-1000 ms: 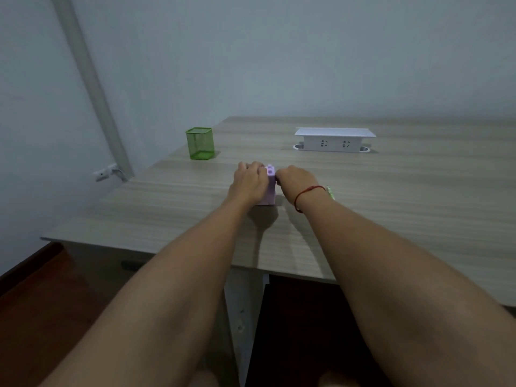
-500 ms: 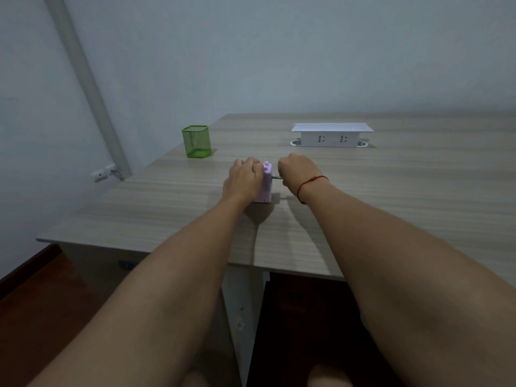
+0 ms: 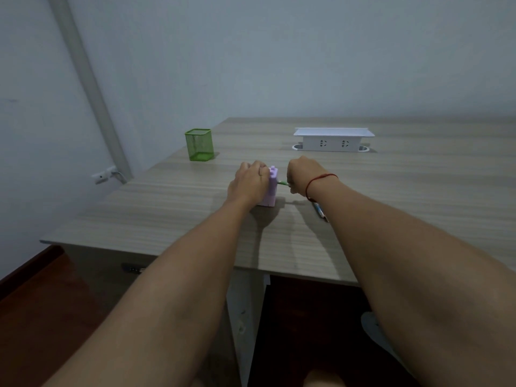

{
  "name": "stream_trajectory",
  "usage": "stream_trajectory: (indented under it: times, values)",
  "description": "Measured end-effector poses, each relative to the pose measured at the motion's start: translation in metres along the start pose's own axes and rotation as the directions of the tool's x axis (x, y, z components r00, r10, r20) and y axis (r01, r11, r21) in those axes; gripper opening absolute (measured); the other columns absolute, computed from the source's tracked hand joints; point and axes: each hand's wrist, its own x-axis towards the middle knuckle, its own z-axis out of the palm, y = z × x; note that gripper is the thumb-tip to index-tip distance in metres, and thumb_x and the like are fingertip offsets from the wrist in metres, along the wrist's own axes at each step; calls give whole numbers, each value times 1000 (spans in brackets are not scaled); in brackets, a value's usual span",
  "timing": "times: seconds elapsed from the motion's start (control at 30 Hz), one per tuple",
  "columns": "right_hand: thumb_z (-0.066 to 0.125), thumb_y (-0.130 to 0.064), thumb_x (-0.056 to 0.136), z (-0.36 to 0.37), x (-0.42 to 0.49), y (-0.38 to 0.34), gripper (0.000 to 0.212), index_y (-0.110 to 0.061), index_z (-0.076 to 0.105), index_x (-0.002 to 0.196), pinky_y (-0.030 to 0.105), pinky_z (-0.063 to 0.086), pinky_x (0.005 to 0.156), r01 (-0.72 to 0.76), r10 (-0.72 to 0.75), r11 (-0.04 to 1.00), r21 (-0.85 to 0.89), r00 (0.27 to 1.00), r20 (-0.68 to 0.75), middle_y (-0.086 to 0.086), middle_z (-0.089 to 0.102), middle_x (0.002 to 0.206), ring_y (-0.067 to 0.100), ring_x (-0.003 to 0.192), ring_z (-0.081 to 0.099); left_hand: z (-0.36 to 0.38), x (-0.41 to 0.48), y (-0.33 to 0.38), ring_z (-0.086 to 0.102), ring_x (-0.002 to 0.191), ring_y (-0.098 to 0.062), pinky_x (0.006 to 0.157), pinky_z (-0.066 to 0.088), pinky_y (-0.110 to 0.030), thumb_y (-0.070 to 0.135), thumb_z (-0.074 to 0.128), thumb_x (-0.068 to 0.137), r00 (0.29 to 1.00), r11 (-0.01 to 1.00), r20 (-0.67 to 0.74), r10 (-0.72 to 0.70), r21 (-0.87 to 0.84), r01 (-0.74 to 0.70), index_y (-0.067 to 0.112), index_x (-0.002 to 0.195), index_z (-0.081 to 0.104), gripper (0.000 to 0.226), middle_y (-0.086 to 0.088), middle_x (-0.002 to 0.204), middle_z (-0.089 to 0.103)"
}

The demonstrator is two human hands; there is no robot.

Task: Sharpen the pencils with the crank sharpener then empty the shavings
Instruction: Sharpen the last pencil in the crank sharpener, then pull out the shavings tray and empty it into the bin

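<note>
Nearest the camera, two bare forearms are stretched out over the front edge of a wood-grain table (image 3: 167, 219). Clock directions below are taken from the crank sharpener, with 12 o'clock pointing away from the person.

A second pencil (image 3: 320, 210), dark and bluish, lies flat on the table at about 4 o'clock, close to the right wrist and partly hidden by the forearm. A red string (image 3: 321, 179) is worn around that wrist.

The purple crank sharpener (image 3: 271, 191) stands upright on the table, near the middle of the frame. It is gripped from its 9 o'clock side by the left hand (image 3: 248, 183), whose fingers are curled over its top and far side. The crank itself cannot be made out.

At 3 o'clock, the right hand (image 3: 302, 174) is closed around a green pencil (image 3: 282, 183). Only a short stretch of the pencil is seen between the hand and the sharpener's right face, which it meets.

Farther off, a green mesh cup (image 3: 199, 144) stands at about 10 o'clock, well apart from the sharpener. A white socket box (image 3: 333, 139) sits at about 1 o'clock, toward the back of the table.

Beyond the table edge at 9 o'clock, a wall socket (image 3: 104, 175) with a cable is seen low on the pale wall (image 3: 279, 65).
</note>
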Motion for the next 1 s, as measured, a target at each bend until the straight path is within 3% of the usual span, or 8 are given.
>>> stream_trajectory:
  times: [0.13, 0.3, 0.37, 0.67, 0.8, 0.87, 0.9, 1.0]
  values:
    - [75, -10, 79, -5, 0, 1, 31, -5, 70, 109, 34, 51, 85, 1, -3, 999, 33, 999, 45, 19, 67, 113, 35, 103, 64, 0, 1, 0, 46, 114, -25, 97, 41, -40, 35, 24, 93, 1000, 999, 24, 1, -48, 1, 22, 117, 56, 42, -10, 123, 54]
    - [53, 3, 92, -5, -12, 26, 26, 3, 61, 117, 39, 47, 92, -31, 29, 998, -50, 999, -36, 25, 61, 120, 38, 112, 60, -2, 1, -4, 47, 115, -27, 94, 40, -39, 31, 26, 97, 999, 999, -3, -33, -20, 33, 19, 120, 55, 38, -12, 123, 51]
    - [63, -1, 88, -4, -22, 51, 23, 2, 66, 111, 38, 49, 90, -90, 88, 993, -72, 996, -28, 23, 66, 112, 35, 104, 63, -1, 4, -4, 47, 116, -28, 96, 41, -40, 32, 26, 97, 999, 999, -17, -35, -19, 35, 19, 119, 56, 38, -14, 124, 51]
    - [73, -11, 83, 10, -37, 65, 24, -2, 70, 105, 36, 53, 84, -184, 185, 980, 79, 983, -1, 20, 68, 104, 35, 93, 65, 10, 1, 2, 46, 117, -30, 95, 39, -39, 29, 29, 98, 996, 998, -72, -50, -34, 48, 16, 115, 57, 36, -17, 122, 54]
    - [68, -12, 87, 8, -39, 68, 13, 0, 69, 93, 31, 47, 75, -245, 245, 960, 137, 969, 14, 18, 61, 89, 28, 78, 53, 10, -1, 3, 47, 114, -31, 93, 41, -40, 28, 29, 98, 995, 998, -90, -53, -42, 49, 16, 115, 57, 35, -18, 119, 53]
    - [62, -7, 90, 8, -43, 75, 8, 0, 64, 86, 31, 44, 73, -295, 299, 944, 150, 954, -7, 21, 61, 93, 29, 81, 53, 11, -2, 0, 48, 113, -32, 94, 42, -40, 28, 29, 97, 994, 998, -100, -41, -44, 37, 17, 115, 57, 35, -18, 119, 53]
    - [60, -4, 91, 8, -46, 78, 5, 1, 63, 92, 32, 45, 75, -317, 324, 937, 145, 946, -23, 23, 63, 102, 32, 86, 57, 11, -2, 0, 48, 113, -32, 95, 42, -41, 28, 30, 97, 994, 998, -107, -36, -49, 31, 17, 116, 57, 35, -18, 119, 53]
    - [58, 0, 91, 14, -57, 84, 23, 0, 60, 113, 34, 50, 85, -395, 402, 914, 88, 913, -73, 20, 61, 120, 35, 108, 61, 12, -2, 0, 49, 113, -33, 98, 43, -43, 29, 29, 98, 992, 998, -117, -37, -55, 31, 18, 117, 57, 35, -18, 120, 51]
